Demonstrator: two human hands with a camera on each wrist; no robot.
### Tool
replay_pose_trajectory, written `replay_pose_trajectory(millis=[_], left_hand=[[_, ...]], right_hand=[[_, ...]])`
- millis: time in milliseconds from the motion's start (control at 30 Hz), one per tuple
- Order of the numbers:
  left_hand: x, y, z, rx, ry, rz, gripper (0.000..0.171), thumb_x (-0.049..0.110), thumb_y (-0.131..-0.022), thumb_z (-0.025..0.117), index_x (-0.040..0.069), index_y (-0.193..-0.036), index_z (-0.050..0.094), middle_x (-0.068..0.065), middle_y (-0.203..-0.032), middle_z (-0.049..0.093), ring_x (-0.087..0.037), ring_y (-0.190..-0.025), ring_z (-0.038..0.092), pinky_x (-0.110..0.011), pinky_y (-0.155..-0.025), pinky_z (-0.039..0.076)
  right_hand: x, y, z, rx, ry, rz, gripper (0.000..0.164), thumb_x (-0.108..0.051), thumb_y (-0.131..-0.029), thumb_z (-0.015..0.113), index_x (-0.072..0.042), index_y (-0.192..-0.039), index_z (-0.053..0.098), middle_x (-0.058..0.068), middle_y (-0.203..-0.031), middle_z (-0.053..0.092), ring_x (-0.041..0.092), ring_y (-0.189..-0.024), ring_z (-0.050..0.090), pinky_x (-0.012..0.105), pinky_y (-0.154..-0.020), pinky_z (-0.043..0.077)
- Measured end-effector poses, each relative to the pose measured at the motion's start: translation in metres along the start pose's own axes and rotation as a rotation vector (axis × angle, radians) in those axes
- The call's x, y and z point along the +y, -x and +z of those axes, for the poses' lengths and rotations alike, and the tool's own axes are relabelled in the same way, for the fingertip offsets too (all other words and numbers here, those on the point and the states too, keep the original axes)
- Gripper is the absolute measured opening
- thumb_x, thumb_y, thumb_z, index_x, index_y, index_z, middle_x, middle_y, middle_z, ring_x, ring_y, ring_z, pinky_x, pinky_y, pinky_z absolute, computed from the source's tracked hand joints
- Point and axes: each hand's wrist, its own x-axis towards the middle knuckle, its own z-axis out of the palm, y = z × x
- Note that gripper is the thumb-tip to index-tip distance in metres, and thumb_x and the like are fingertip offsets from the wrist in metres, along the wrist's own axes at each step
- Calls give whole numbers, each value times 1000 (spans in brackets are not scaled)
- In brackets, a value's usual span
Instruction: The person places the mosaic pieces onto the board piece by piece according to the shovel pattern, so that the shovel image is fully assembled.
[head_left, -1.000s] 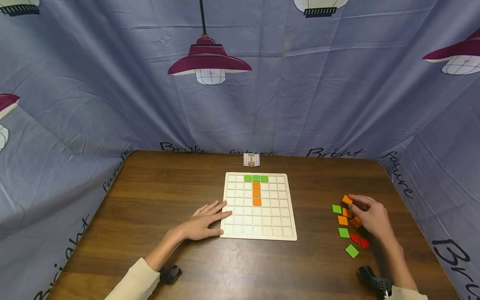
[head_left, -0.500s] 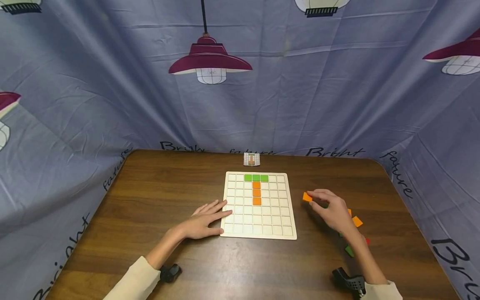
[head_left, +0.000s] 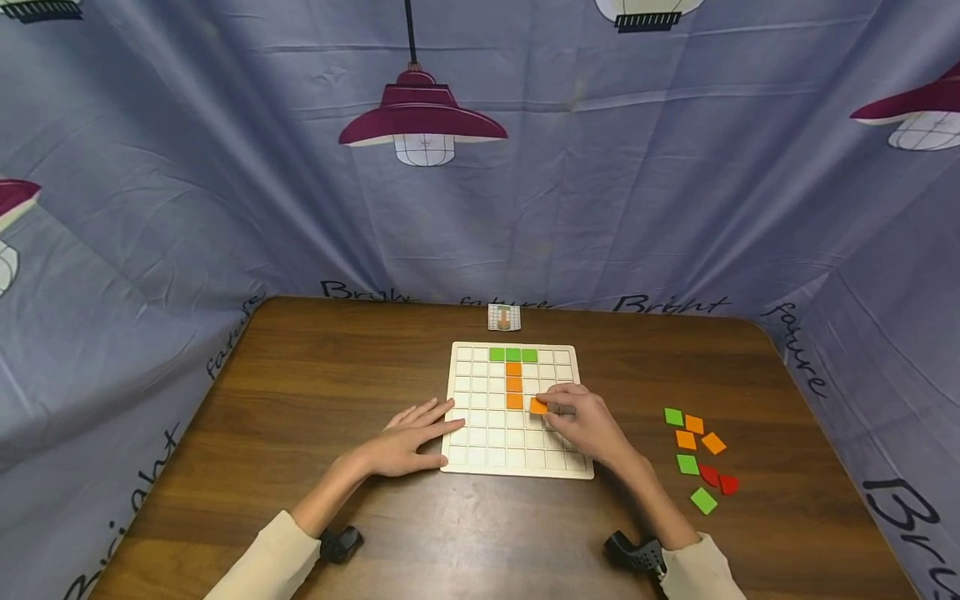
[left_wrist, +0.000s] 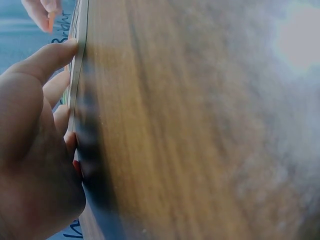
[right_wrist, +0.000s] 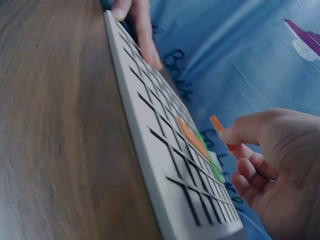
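A white grid board (head_left: pixel 487 459) lies on the wooden table, with three green square tiles (head_left: pixel 513 355) in its far row. Below the middle one runs a column of three orange tiles (head_left: pixel 513 384). My right hand (head_left: pixel 588 421) pinches another orange tile (head_left: pixel 537 406) between thumb and fingertips, over the board just right of the column's lower end. In the right wrist view that tile (right_wrist: pixel 216 124) is held above the board's surface. My left hand (head_left: pixel 408 442) lies with fingers spread, its fingertips resting on the board's left edge.
Several loose tiles lie on the table at the right: green (head_left: pixel 673 417), orange (head_left: pixel 714 442) and two red pieces with a curved side (head_left: pixel 727 484). A small card with a printed grid pattern (head_left: pixel 504 317) sits behind the board. A blue curtain (head_left: pixel 570 208) hangs around the table.
My right hand has picked up an orange tile from the loose pieces and carried it left to over the board. My left hand has stayed at the board's edge.
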Motion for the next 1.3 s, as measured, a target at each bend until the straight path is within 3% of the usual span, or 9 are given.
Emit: replay_pose_trajectory(millis=[367,1300], left_hand=[[1,0,1,-8,-1,-19,61,42,-100,57,23,-155,40,-5,-166,17,-32,-151,8,-59,-115,10],[-1,-1,2,5,-3,-12,60,41,-100,57,23,-155,41,-7,-165,18,-34,-150,10,-60,-115,12]], right_hand=[[-4,-6,28,-88,19,15,28,-1,-85,72,-4,-113,76,6,-110,68,24,-105,60,43,-90,49],[-6,-10,34,-101,-7,25,26,-2,-84,75,-6,-110,77,0,-106,66,22,-103,60,42,-90,49]])
